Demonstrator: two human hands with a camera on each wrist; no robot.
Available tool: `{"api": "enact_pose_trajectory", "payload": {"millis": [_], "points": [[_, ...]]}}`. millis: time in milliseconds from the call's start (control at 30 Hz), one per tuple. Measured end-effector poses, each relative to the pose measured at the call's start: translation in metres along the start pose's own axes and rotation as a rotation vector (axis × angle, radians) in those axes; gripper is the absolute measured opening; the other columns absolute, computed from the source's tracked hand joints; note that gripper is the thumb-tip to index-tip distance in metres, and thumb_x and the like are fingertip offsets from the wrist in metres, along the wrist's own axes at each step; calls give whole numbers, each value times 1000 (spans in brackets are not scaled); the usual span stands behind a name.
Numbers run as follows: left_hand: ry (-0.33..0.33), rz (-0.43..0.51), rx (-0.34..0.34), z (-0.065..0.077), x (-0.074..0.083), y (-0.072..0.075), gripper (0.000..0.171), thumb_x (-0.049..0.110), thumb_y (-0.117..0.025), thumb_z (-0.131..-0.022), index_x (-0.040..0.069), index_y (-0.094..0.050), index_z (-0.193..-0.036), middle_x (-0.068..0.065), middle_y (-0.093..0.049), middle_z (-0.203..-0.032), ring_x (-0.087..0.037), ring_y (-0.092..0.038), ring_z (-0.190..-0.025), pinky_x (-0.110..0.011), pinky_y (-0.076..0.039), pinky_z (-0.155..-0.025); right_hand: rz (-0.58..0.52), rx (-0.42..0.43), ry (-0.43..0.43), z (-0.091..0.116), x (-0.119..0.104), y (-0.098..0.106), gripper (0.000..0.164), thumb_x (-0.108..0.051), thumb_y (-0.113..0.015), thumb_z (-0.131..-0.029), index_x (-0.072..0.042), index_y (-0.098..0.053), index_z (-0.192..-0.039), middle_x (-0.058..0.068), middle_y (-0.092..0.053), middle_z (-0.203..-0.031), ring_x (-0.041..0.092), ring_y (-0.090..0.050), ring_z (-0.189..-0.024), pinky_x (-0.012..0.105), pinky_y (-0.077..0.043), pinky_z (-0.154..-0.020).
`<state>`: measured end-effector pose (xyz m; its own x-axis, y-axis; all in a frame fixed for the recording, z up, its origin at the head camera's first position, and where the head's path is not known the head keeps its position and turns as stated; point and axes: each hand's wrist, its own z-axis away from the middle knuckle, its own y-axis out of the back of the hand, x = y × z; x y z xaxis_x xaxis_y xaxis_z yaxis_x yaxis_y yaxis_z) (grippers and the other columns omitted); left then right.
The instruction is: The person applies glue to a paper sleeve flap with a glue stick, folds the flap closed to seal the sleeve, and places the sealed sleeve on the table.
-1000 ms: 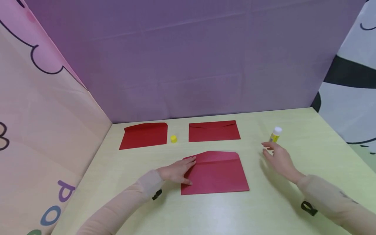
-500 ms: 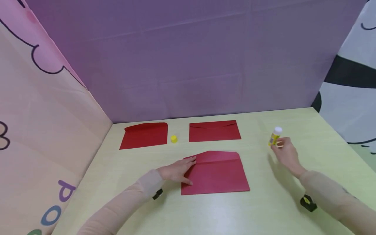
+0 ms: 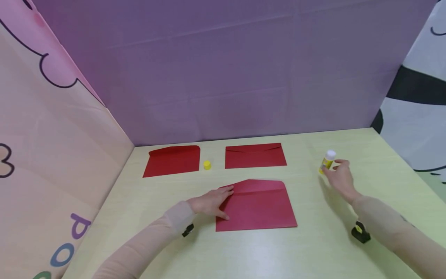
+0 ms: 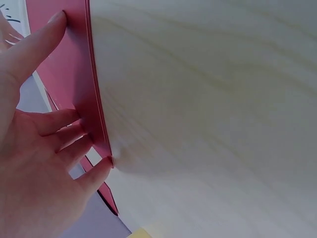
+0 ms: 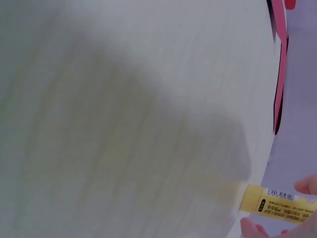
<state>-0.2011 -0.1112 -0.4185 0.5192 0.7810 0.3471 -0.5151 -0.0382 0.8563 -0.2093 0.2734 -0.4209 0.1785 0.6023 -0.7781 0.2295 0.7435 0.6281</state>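
Observation:
A large red envelope (image 3: 261, 209) lies in front with its flap up. My left hand (image 3: 210, 202) rests on its left side, fingers spread; in the left wrist view, the thumb and fingertips of the left hand (image 4: 47, 153) touch the envelope (image 4: 81, 74) near its edge. On the right stands a glue stick (image 3: 328, 159) with a white top and yellow label. My right hand (image 3: 341, 181) is around its lower part, thumb on the near side, fingers on the right. The right wrist view shows the yellow barrel of the glue stick (image 5: 277, 203) between thumb and fingers.
Two more red envelopes lie at the back: one at left (image 3: 174, 162), its flap raised, and one in the middle (image 3: 256, 157), its flap folded down. A yellow cap (image 3: 207, 165) stands between them. A purple backdrop (image 3: 216, 77) rises behind the table (image 3: 244, 255).
My right hand has come in from the left and below to close its thumb and fingers around the glue stick, which has stayed in place. The left hand has kept still on the envelope.

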Motion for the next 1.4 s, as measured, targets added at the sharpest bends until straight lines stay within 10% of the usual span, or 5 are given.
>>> {"api": "enact_pose_trajectory", "payload": {"millis": [467, 1400], "points": [[7, 15, 2, -1, 2, 1, 85, 33, -72, -71, 9, -26, -139, -2, -21, -145, -20, -22, -130, -38, -33, -100, -106, -67, 60, -7, 0, -1, 49, -6, -40, -90, 22, -18, -123, 42, -33, -118, 50, -38, -108, 52, -37, -90], [6, 20, 5, 2, 2, 1, 85, 32, -72, -72, 9, -25, -139, -2, -19, -145, -20, -21, -130, -40, -27, -103, -45, -62, 440, 18, -33, -22, 38, -9, -50, -90, 16, -37, -115, 33, -47, -106, 45, -49, -96, 52, -44, -79]]}}
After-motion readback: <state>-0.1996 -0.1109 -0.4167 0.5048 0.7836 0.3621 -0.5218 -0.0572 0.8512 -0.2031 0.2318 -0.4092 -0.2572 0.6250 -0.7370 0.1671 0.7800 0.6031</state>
